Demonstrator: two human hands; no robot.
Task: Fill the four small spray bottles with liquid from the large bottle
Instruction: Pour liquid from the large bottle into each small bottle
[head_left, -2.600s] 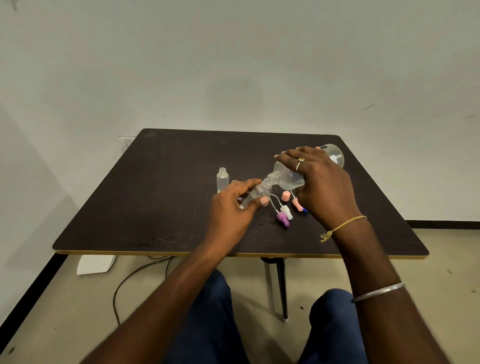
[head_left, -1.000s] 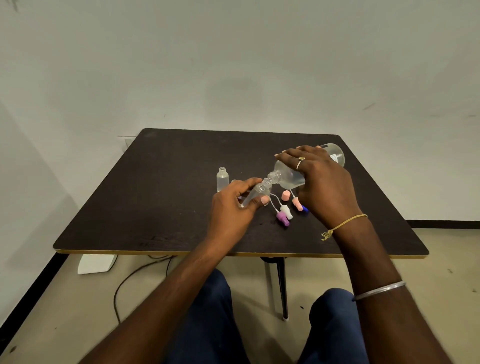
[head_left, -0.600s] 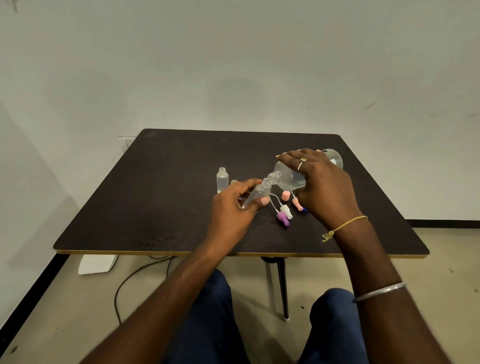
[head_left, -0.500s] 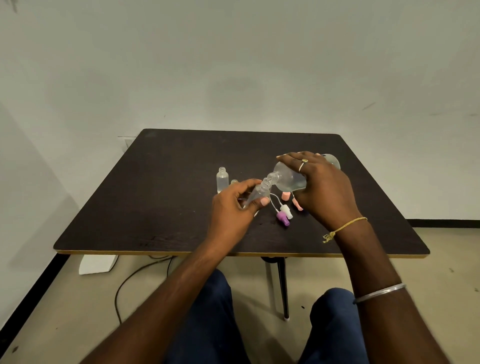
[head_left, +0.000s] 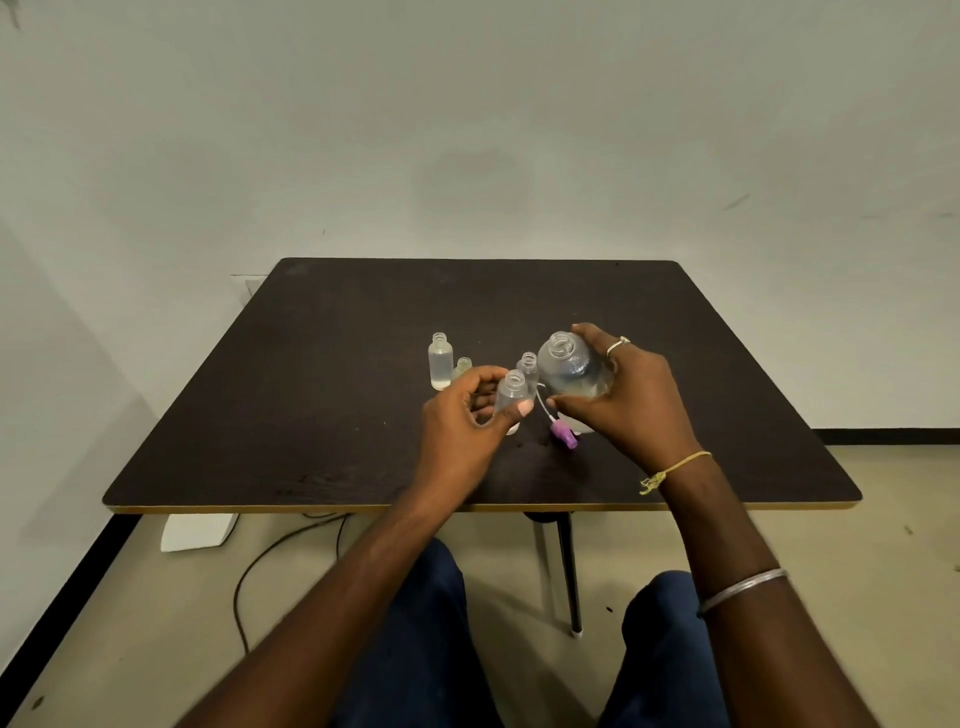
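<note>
My right hand (head_left: 631, 405) grips the large clear bottle (head_left: 569, 371), held upright with its open neck up and a little liquid in its base. A small clear spray bottle (head_left: 511, 395), uncapped, is pinched between thumb and fingers of my left hand (head_left: 460, 431), just left of the large bottle. Another small open bottle (head_left: 528, 364) stands right behind it. Two more small bottles stand on the dark table (head_left: 311, 415) to the left: a taller one (head_left: 440, 361) and one (head_left: 462, 366) partly hidden by my left fingers.
A purple spray cap (head_left: 563, 435) with a white tube lies on the table under my right hand; the other caps are hidden by that hand. A white box (head_left: 197, 531) and a cable (head_left: 270, 561) lie on the floor under the table's left side.
My right hand has turned the large bottle from its tilted pouring position back to upright. The small bottle in my left hand has come upright too and parted from the large bottle's mouth.
</note>
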